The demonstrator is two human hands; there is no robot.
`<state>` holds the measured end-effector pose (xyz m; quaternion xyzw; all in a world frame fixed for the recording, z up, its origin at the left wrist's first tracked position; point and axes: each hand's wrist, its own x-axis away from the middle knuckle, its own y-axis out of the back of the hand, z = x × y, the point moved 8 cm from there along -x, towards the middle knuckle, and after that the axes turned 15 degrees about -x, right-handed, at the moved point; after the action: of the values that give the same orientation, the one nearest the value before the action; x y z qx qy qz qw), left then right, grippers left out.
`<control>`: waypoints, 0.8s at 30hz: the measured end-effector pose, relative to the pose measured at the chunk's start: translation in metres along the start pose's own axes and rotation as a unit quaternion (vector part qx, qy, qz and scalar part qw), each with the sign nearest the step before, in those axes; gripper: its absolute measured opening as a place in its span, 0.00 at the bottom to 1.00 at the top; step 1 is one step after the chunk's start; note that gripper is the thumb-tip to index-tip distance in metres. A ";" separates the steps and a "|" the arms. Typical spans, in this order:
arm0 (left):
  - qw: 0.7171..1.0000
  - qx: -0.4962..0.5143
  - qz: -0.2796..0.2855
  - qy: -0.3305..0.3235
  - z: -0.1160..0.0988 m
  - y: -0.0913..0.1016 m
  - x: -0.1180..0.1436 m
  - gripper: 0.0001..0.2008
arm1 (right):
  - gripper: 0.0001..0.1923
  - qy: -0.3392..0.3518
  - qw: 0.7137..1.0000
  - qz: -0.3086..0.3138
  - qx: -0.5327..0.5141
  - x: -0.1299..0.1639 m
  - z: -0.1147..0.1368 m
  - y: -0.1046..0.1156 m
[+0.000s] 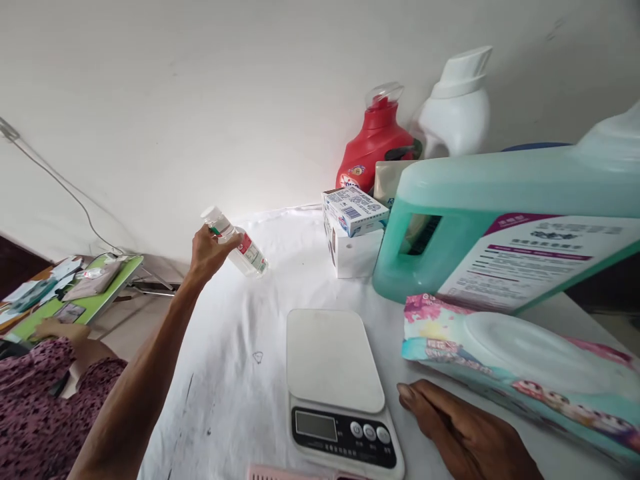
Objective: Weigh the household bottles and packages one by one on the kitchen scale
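Note:
My left hand is closed around a clear plastic bottle with a white cap and a red and green label. The bottle leans to the left, its base at or just over the white cloth near the wall. Low in the view, my right hand rests with fingers curled together and nothing visible in them. It lies just right of a white kitchen scale, whose plate is bare and whose display looks blank. A pack of wet wipes lies beyond that hand.
A large green jug stands at the right, with a red detergent bottle, a white bottle and small boxes behind. A pink object shows at the bottom edge. At left, another person sits by a green table.

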<state>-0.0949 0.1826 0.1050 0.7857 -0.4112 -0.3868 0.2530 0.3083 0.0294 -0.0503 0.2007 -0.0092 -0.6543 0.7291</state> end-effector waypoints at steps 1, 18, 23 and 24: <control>1.000 0.010 -0.001 -0.015 -0.011 0.011 0.011 0.18 | 0.28 -0.005 1.000 0.004 0.000 -0.001 0.004 -0.001; 0.966 0.044 0.154 -0.203 -0.139 -0.010 0.164 0.15 | 0.28 0.016 0.999 0.031 0.027 0.000 0.019 -0.008; 0.959 0.047 0.158 -0.230 -0.141 -0.004 0.173 0.23 | 0.27 0.025 0.998 0.032 0.043 -0.001 0.018 -0.009; 0.958 0.063 0.166 -0.226 -0.138 -0.003 0.173 0.24 | 0.27 0.024 0.998 0.032 0.043 -0.001 0.019 -0.009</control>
<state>0.0819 0.0491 0.1127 0.6129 -0.6058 -0.4800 0.1640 0.2943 0.0246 -0.0354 0.2472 -0.0258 -0.6243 0.7406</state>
